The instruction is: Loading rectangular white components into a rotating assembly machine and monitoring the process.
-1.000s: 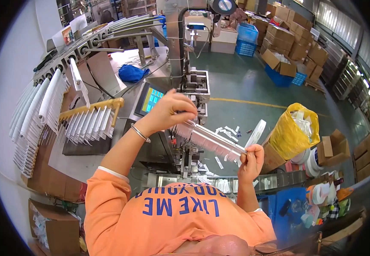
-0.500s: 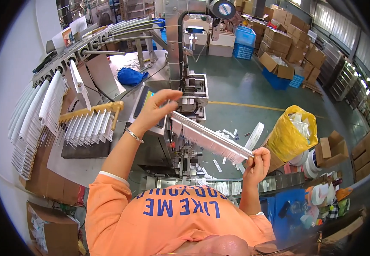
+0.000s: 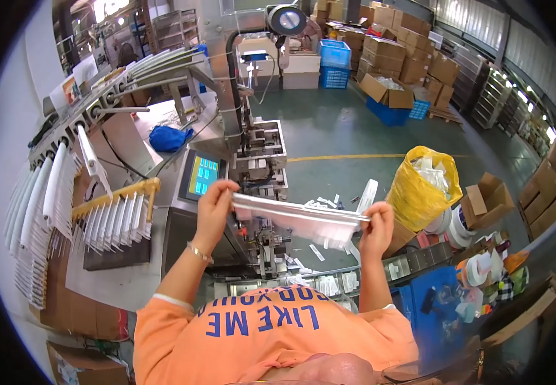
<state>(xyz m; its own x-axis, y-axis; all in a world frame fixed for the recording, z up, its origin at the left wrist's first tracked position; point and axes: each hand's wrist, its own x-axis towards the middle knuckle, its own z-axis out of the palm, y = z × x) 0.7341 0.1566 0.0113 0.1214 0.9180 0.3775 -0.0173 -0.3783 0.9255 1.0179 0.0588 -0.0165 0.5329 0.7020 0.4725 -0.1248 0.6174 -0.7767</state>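
Observation:
Both my hands hold a long, flat stack of white packets [image 3: 298, 219] out in front of my chest, nearly level. My left hand [image 3: 216, 206], with a thin bracelet at the wrist, grips its left end. My right hand [image 3: 377, 226] pinches the right end. The stack hangs over a grey metal packing machine [image 3: 262, 154] with a lit touchscreen [image 3: 202, 177] just behind my left hand. My orange shirt fills the lower edge of the view.
A yellow rack of hanging white strips [image 3: 112, 218] stands at the left, with more strips on rollers [image 3: 47, 192] beyond. A full yellow bag [image 3: 423, 187] sits on the floor at the right. Cardboard boxes [image 3: 390, 90], blue crates [image 3: 336, 54] and a blue bin [image 3: 433, 301] surround it.
My left hand has dropped and shifted left while my right hand rose a little. The packet stack, slanted down to the right before, is now almost level.

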